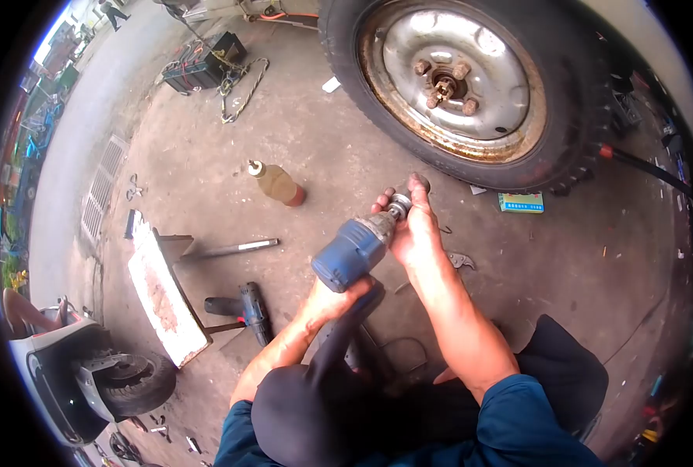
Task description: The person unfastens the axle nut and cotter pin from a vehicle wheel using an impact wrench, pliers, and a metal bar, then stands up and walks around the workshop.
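At the far left, a scooter (66,381) stands beside a low, pale-topped bench (163,300). Just right of the bench, a cordless drill (255,313) lies on the floor, and farther up stands a bottle of yellowish liquid (278,185). The left forearm rises from the lower left, elbow bent beside the dark-trousered knee, and the left hand (337,297) is closed round the grip of a blue power wrench (350,253). The wrench is held off the floor in front of the person, its nose tilted up and to the right. The right forearm reaches up and leftward, and the right hand (415,227) curls its fingers narrowly about the metal socket (399,205) at that nose. Above and right, apart from the socket, is a wheel (455,66) with rusty nuts; a green box (521,203) lies below its tyre.
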